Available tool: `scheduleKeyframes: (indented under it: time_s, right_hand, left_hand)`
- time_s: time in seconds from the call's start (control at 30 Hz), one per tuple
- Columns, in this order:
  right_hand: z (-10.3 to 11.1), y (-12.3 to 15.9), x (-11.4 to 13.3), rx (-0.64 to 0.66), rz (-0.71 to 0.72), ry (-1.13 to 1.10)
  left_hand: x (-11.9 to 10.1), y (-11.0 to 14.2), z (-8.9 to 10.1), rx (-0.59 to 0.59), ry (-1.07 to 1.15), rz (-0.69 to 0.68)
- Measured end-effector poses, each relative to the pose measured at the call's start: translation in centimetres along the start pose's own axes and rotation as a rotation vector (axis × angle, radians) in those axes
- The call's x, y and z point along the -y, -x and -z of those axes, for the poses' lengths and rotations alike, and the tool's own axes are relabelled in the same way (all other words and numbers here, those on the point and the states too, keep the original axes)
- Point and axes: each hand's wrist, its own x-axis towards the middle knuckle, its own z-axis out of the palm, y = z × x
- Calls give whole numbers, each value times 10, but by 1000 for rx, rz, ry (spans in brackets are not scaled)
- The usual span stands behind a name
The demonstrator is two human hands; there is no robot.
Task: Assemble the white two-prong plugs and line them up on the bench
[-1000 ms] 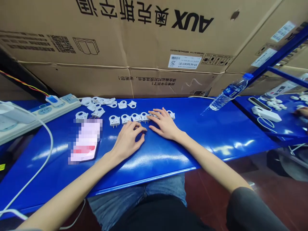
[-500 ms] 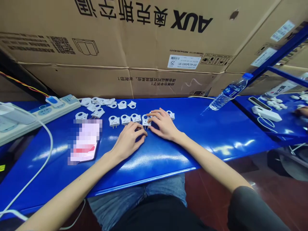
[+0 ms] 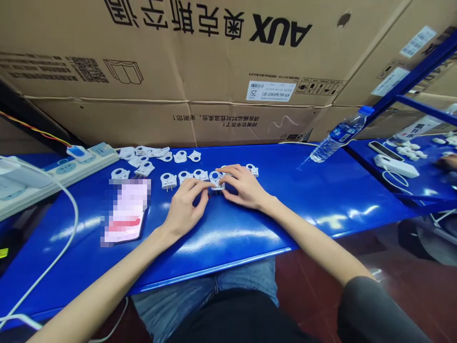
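Between my hands is a white two-pin plug point(image 3: 216, 180) with a round hole in its upper part, its pins pointing toward me. My left hand point(image 3: 185, 202) has its fingertips at the plug's left side, thumb bent below. From the right, my right hand point(image 3: 246, 188) holds the same plug with curled fingers and thumb. Similar white plugs stand in a row, one point(image 3: 169, 181) at the left end and another point(image 3: 252, 170) beyond my right fingers. My fingers partly cover others in that row.
A heap of white plug housings point(image 3: 150, 151) lies at the back left, near a power strip point(image 3: 96, 159). A phone point(image 3: 126, 214) rests left of my hands. A water bottle point(image 3: 337, 138) leans at the right. Behind the blue table point(image 3: 250, 238) stands a large cardboard box point(image 3: 214, 71).
My left hand has shifted slightly left, its index finger now stretched to the plug's side. My right fingers have moved slightly on the same plug.
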Motion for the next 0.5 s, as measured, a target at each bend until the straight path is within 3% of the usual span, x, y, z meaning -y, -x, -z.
scheduleKeyframes:
  time_s: [0.33,0.5]
  right_hand:
    - [16,0,16,94,-22,-78]
    - [14,1,18,99,3,-85]
  left_hand:
    - [-7,-5,5,-46,97,205]
    - [-8,-5,5,-31,145,220]
